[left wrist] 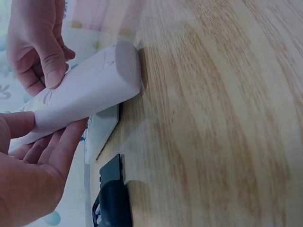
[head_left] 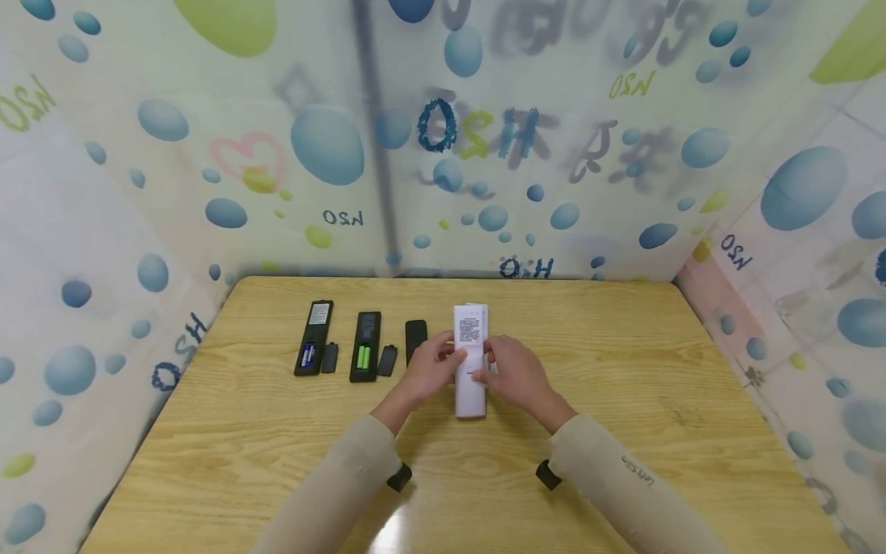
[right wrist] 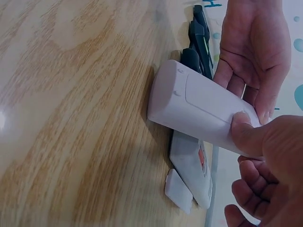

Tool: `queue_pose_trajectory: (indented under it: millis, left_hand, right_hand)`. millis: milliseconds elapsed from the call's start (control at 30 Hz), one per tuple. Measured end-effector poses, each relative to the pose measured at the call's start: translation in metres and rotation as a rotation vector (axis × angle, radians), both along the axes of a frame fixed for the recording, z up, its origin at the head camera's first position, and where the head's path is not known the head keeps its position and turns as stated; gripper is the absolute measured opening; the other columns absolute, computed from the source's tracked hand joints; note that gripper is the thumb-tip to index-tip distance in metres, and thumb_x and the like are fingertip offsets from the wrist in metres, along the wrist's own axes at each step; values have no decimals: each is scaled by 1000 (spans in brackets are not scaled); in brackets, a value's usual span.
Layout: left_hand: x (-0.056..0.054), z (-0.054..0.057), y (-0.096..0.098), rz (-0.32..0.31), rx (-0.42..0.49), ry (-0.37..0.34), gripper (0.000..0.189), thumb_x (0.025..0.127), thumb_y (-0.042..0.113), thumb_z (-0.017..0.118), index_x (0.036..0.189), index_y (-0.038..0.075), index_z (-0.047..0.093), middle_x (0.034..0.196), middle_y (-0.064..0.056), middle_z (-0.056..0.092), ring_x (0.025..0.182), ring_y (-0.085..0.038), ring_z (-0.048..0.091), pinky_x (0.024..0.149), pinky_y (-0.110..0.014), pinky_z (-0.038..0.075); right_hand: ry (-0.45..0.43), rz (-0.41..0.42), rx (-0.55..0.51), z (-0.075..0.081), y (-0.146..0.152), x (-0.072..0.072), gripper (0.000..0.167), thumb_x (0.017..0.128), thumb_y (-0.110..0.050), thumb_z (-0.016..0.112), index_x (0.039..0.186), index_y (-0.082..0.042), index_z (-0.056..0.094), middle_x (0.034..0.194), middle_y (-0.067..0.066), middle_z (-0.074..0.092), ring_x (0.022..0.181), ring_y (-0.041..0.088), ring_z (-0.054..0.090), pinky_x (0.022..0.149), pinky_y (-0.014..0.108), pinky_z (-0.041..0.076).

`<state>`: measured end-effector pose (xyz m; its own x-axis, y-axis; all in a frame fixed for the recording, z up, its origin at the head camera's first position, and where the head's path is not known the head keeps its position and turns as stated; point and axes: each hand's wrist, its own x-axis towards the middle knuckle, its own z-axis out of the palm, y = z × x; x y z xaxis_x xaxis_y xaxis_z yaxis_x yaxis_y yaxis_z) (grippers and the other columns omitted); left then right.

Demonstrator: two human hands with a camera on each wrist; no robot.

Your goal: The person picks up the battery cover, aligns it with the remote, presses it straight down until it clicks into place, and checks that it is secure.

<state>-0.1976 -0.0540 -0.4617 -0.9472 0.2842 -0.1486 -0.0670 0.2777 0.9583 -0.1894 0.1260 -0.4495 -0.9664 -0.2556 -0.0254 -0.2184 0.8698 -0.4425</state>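
A white remote control (head_left: 471, 392) lies back side up between both hands, with a printed label on its far half. My left hand (head_left: 431, 363) grips its left side, thumb on top and fingers underneath in the left wrist view. From the right, my right hand (head_left: 517, 373) holds it. The right thumb presses on the outlined battery cover (right wrist: 208, 101), which sits in place, and the other fingers curl beside and below. The remote's near end is low at the tabletop. Behind it, the right wrist view shows a second white device (right wrist: 191, 165) and a small white cover (right wrist: 178, 191).
On the wooden table (head_left: 623, 385), to the left, lie a black remote with blue batteries (head_left: 314, 338) and another with green batteries (head_left: 365, 346). Black covers (head_left: 330, 358) (head_left: 388, 360) lie beside them. A third black object (head_left: 416, 335) is partly hidden by the left hand. A patterned curtain (head_left: 277, 192) hangs behind.
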Motion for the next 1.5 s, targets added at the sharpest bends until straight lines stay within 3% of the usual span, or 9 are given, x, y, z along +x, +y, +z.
queue_pose_trajectory:
  millis: [267, 700, 933, 1200, 1500]
  left_hand:
    - [0, -3, -3, 2, 15, -20, 42, 101, 23, 53, 143, 16, 47, 130, -16, 61, 103, -24, 66, 79, -37, 60]
    - [-1, -5, -2, 5, 24, -52, 44, 101, 25, 53, 144, 17, 46, 132, -16, 60, 108, -27, 65, 85, -43, 59]
    - [-2, -3, -2, -11, 24, -56, 45, 102, 19, 51, 146, 9, 42, 133, -21, 58, 111, -32, 63, 88, -49, 57]
    - [0, 0, -2, -14, 39, -32, 44, 101, 23, 53, 144, 13, 46, 132, -18, 59, 110, -29, 64, 83, -42, 60]
    - [-1, 7, 6, 6, 87, -75, 41, 101, 24, 55, 139, 11, 50, 128, -18, 61, 102, -26, 68, 80, -38, 61]
  right_hand:
    - [-15, 38, 41, 0, -1, 1, 48, 84, -36, 76, 118, -9, 56, 100, 4, 60, 85, 16, 49, 73, 32, 44]
    - [-13, 46, 7, 2, 1, 4, 44, 83, -35, 77, 113, -9, 57, 95, 5, 59, 80, 17, 47, 69, 31, 40]
    - [-18, 47, 12, 3, 2, 3, 45, 83, -36, 77, 114, -9, 58, 95, 5, 59, 80, 16, 46, 68, 30, 39]
    - [-49, 41, -17, 8, 5, 3, 46, 85, -40, 74, 116, -10, 60, 94, 6, 59, 79, 17, 48, 67, 29, 39]
    - [6, 33, -26, 12, 34, 0, 42, 94, -40, 62, 124, -11, 62, 98, 3, 61, 79, 17, 50, 67, 29, 43]
